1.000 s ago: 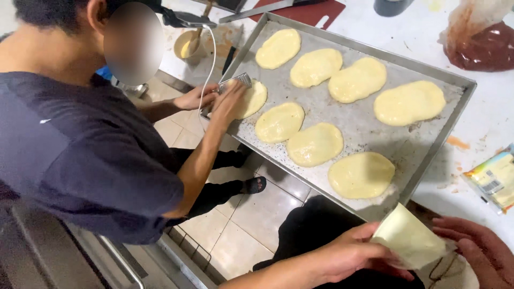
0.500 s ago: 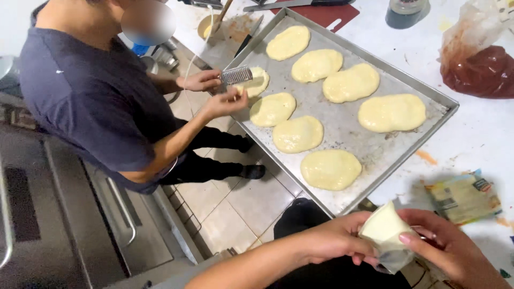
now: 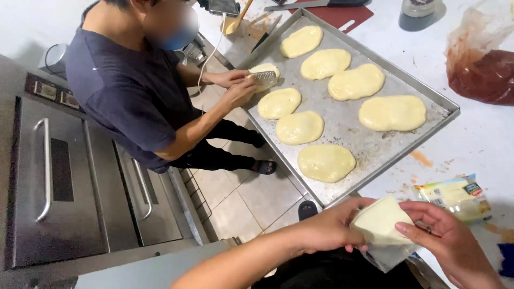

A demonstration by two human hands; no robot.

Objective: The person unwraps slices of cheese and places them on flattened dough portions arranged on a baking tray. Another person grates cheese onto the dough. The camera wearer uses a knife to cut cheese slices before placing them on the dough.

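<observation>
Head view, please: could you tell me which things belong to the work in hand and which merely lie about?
In hand: left hand, right hand, pale cheese block, its clear wrapper.
Lying about: baking tray, dough ovals, red sauce bag, cheese packet, knife.

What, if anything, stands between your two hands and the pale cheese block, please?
Nothing visible does. The left hand and the right hand already grip the cheese block from either side, with its clear wrapper hanging below rather than between the fingers and the block.
</observation>
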